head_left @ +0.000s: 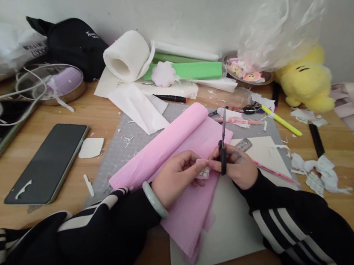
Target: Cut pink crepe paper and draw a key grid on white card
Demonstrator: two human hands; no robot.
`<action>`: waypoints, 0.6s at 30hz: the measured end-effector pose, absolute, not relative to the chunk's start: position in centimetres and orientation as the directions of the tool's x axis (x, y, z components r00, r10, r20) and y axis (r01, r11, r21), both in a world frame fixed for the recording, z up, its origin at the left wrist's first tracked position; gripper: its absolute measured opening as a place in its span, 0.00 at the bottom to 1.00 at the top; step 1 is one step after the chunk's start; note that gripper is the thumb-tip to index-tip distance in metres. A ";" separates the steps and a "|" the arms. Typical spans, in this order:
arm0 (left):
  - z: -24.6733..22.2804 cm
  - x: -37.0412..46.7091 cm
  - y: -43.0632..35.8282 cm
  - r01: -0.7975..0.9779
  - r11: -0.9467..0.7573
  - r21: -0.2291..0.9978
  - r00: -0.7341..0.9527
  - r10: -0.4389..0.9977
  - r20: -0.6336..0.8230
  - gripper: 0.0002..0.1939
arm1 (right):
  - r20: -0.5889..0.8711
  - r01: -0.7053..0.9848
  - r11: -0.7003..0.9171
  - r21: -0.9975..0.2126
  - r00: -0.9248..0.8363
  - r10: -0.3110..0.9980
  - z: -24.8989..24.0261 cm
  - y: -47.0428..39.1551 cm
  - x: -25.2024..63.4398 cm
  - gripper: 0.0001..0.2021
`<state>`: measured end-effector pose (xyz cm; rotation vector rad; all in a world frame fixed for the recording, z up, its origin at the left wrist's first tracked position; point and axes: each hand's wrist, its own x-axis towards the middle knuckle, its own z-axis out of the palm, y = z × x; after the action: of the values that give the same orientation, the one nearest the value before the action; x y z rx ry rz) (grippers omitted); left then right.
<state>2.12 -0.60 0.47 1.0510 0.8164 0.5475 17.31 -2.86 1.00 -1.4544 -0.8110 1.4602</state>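
My left hand (pixel 180 173) pinches a small piece of paper (pixel 204 173) with a pale rounded pattern on it. A pair of scissors (pixel 222 148) with black handles is in my right hand (pixel 241 165), its blades pointing up and away from me. The fingertips of my right hand meet the paper's upper right edge. Below both hands lies pink crepe paper (pixel 165 144), partly rolled, with its loose end spread toward me. Under that, a cream sheet (pixel 230 225) covers part of the grey cutting mat (pixel 117 146).
Two phones (pixel 48 163) lie on the left. A toilet paper roll (pixel 127 56), green paper (pixel 200 69) and a black marker (pixel 169 98) are at the back. At right are a yellow highlighter (pixel 281 120), paper scraps (pixel 326 174) and a yellow plush toy (pixel 306 78).
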 end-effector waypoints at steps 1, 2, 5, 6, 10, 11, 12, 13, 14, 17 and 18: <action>0.5 2.1 -0.6 -0.006 0.410 0.912 0.594 0.735 -0.326 0.08 | -0.402 -0.149 -0.387 -0.910 0.090 0.911 1.0 -2.9 17.3 0.16; 0.6 2.1 -0.6 0.005 0.419 0.908 0.595 0.728 -0.339 0.08 | -0.403 -0.151 -0.386 -0.910 0.095 0.910 1.0 -2.9 17.4 0.16; 0.6 2.2 -0.6 0.014 0.468 0.884 0.598 0.705 -0.382 0.07 | -0.401 -0.139 -0.385 -0.912 0.110 0.910 1.1 -2.9 17.4 0.15; 0.6 2.2 -0.7 0.011 0.483 0.875 0.598 0.698 -0.393 0.07 | -0.401 -0.133 -0.386 -0.913 0.111 0.909 1.1 -2.9 17.4 0.15; 0.3 2.2 -0.8 -0.005 0.503 0.864 0.597 0.695 -0.401 0.08 | -0.403 -0.131 -0.389 -0.912 0.115 0.908 1.2 -2.8 17.3 0.15; 0.2 2.2 -0.8 -0.014 0.503 0.864 0.596 0.698 -0.397 0.07 | -0.406 -0.137 -0.390 -0.910 0.116 0.906 1.1 -2.8 17.3 0.15; 0.2 2.2 -0.8 -0.024 0.502 0.864 0.595 0.702 -0.392 0.07 | -0.409 -0.144 -0.392 -0.909 0.114 0.905 1.1 -2.8 17.2 0.15; 0.2 2.2 -0.8 -0.034 0.503 0.864 0.594 0.705 -0.387 0.07 | -0.412 -0.151 -0.395 -0.906 0.110 0.904 1.1 -2.8 17.3 0.15; 0.2 2.2 -0.7 -0.041 0.504 0.863 0.595 0.706 -0.384 0.08 | -0.414 -0.157 -0.396 -0.905 0.105 0.904 1.1 -2.8 17.3 0.15; 0.3 2.1 -0.6 -0.048 0.507 0.861 0.599 0.704 -0.381 0.07 | -0.418 -0.167 -0.399 -0.902 0.100 0.903 1.1 -2.9 17.3 0.15; 0.3 2.1 -0.6 -0.047 0.506 0.861 0.598 0.705 -0.382 0.07 | -0.422 -0.169 -0.402 -0.900 0.101 0.901 1.1 -2.9 17.3 0.16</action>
<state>2.12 -0.63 0.32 0.9389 0.8171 0.5197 17.29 -2.87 1.13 -1.4586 -0.7674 1.4690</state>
